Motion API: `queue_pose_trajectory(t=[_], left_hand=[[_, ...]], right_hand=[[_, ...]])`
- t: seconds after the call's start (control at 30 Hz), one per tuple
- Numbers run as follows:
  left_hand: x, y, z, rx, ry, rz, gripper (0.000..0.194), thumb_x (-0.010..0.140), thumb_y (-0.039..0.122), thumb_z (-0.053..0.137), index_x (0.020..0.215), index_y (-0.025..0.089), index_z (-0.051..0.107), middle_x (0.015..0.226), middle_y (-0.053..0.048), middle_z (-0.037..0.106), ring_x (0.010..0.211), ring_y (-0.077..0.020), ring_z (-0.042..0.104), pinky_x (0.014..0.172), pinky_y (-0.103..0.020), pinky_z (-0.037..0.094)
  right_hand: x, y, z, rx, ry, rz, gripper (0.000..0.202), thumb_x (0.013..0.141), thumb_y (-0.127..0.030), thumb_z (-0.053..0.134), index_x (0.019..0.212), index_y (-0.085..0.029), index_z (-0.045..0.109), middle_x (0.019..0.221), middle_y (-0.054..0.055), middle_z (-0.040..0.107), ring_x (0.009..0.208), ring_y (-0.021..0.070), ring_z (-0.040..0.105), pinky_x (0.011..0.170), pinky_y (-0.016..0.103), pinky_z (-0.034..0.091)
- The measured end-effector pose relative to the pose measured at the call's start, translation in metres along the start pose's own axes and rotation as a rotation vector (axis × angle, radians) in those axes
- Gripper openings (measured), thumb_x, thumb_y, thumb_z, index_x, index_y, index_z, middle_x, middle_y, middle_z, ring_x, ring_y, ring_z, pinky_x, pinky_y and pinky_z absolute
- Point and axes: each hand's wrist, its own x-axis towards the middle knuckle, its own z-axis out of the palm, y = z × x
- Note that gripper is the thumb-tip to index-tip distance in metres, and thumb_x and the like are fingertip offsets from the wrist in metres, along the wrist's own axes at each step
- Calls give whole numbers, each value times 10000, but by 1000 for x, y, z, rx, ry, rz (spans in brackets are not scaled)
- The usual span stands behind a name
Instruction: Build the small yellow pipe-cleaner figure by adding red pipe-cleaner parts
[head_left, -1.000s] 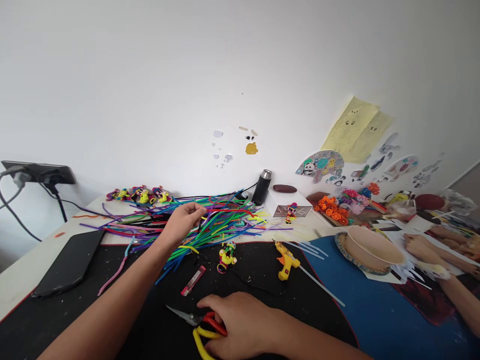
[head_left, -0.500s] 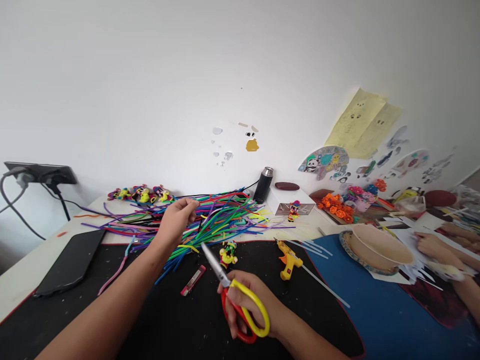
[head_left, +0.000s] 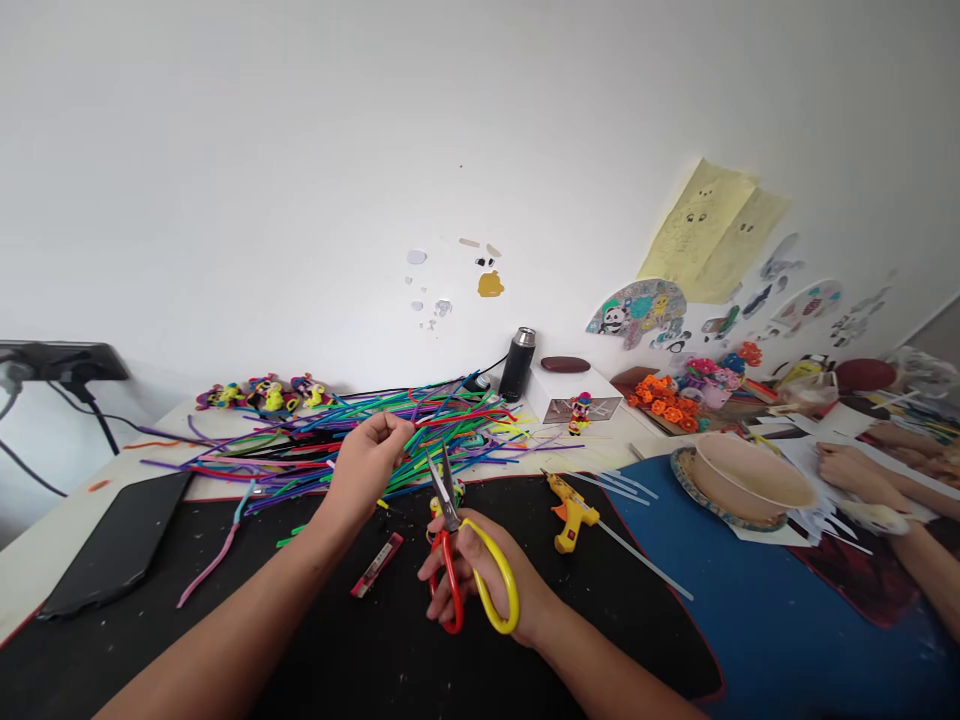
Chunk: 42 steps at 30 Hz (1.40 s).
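Observation:
My right hand (head_left: 495, 575) is wrapped round the handles of red-and-yellow scissors (head_left: 448, 512), whose blades are spread and point up and away. My left hand (head_left: 373, 455) is pinched over the pile of coloured pipe cleaners (head_left: 300, 455); a red one runs rightward from beside its fingertips, and whether they grip it is hard to tell. Behind the scissors a small green and yellow figure is mostly hidden. Between my forearms a red-and-white packet (head_left: 376, 566) lies on the black mat (head_left: 337, 650).
A yellow glue gun (head_left: 574, 512) with a long glue stick lies right of the scissors. A black phone-like slab (head_left: 120, 540) is at left. Behind stand a black flask (head_left: 517, 366) and a white box (head_left: 576, 395). Another person's hands are near a bowl (head_left: 750, 480) at right.
The scissors' blades have opened and my right hand has turned them more upright. My left hand has moved slightly nearer the blades. The whole view has shifted a little.

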Motion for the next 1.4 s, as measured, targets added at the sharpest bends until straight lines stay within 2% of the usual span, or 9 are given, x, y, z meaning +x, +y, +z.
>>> queue_pose_trajectory(t=[0.1,0.23,0.4,0.53,0.77,1.23,1.4], left_hand=[[-6,0,6,21,-29,0,335,819,496,667,667,241,511,538,61,457,496,-137,403,514,-274,305],[-11,-2,10,41,-63,-16,323,823,501,676,700,236,539,549,66,445,500,-134,378,505,-270,288],[-18,1,14,124,-82,24,295,831,472,666,701,234,550,581,55,476,540,-145,402,525,-274,313],[-21,3,18,152,-105,33,288,821,475,649,692,237,551,583,49,490,544,-151,418,537,-277,334],[-22,1,20,175,-111,32,282,809,477,639,686,239,551,574,50,490,542,-151,416,545,-281,336],[-24,-1,21,145,-126,26,224,789,430,637,706,231,574,583,52,493,548,-150,423,553,-279,333],[-23,-3,20,131,-163,-8,302,828,491,665,725,224,570,557,63,457,538,-143,395,548,-272,312]], right_hand=[[3,-1,5,-56,74,-46,771,811,-854,647,1164,-178,539,805,22,693,476,148,662,455,242,496],[7,-2,11,-109,132,-89,718,816,-828,669,1109,-186,535,752,-23,650,426,113,620,409,207,474],[11,-2,14,-132,210,-83,727,805,-864,633,1062,-192,532,749,-26,643,398,105,603,365,191,449],[11,-5,14,-125,216,-87,740,779,-875,646,1051,-194,538,732,-36,640,395,103,597,368,192,452],[13,-8,14,-116,269,-98,703,803,-857,638,1019,-195,541,687,-58,609,371,103,584,342,189,442],[16,-4,11,-109,282,-99,632,833,-802,666,970,-199,537,617,-83,572,324,92,542,299,170,411],[15,-10,12,-113,290,-96,652,803,-809,690,967,-195,543,589,-92,559,310,82,513,290,165,398]])
